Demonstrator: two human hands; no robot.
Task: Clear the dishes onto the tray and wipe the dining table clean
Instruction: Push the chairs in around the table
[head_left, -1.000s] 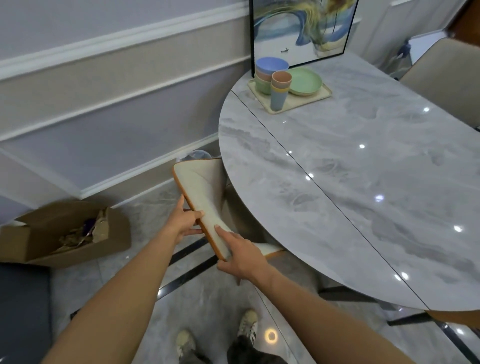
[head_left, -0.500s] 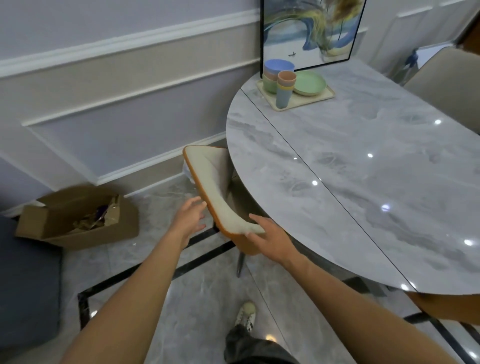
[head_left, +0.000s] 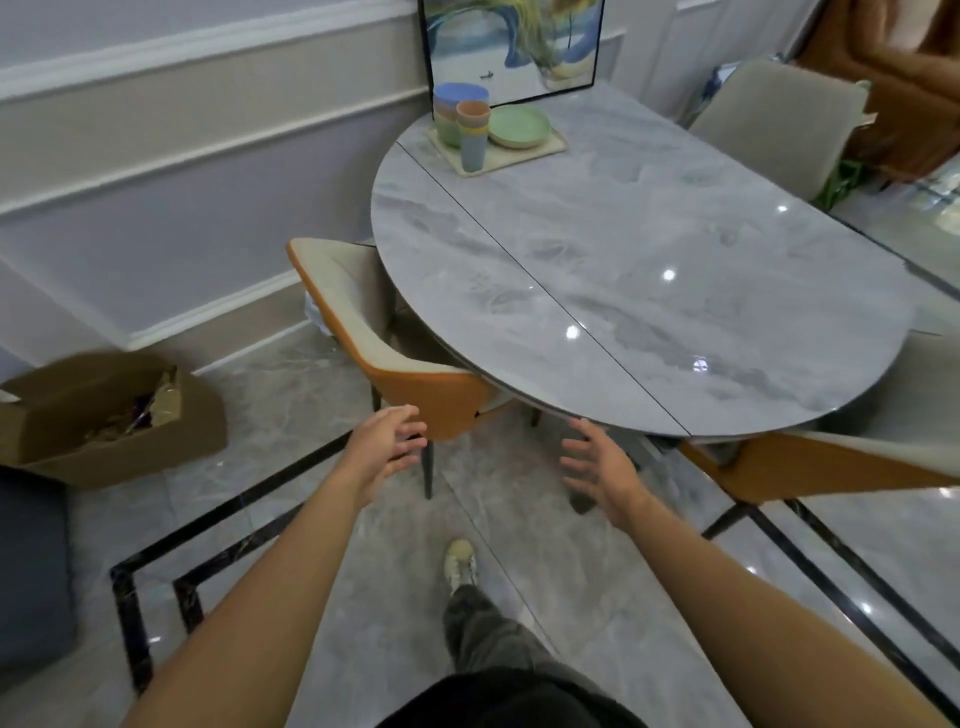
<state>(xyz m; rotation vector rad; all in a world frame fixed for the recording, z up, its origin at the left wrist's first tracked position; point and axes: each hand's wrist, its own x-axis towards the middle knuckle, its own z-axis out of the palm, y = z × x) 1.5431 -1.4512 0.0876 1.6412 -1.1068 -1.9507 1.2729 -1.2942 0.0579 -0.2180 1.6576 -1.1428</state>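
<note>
Both hands free, fingers released: left hand (head_left: 385, 448), right hand (head_left: 597, 464), near the chair (head_left: 415, 387). Tray (head_left: 540, 152) with dishes (head_left: 485, 122) at desk's (head_left: 649, 260) far corner.

Your left hand (head_left: 385, 445) and right hand (head_left: 597, 462) hover empty, fingers spread, near the chair (head_left: 410, 374); tray (head_left: 550, 148) holds stacked dishes (head_left: 470, 122) on the table (head_left: 649, 270).

— Left hand (head_left: 387, 449)?
— Stretched forward off a bare forearm (head_left: 249, 587), palm turned inward to the right, fingers loosely spread and slightly bent, gripping nothing.
— And the right hand (head_left: 597, 467)?
— Slightly nearer, palm facing left, fingers splayed and almost straight, likewise empty. Well apart from the left hand.
— Lower down?
— One leg (head_left: 478, 629) in grey trousers set forward between both arms, pale shoe (head_left: 460, 564) at its far end.
</note>
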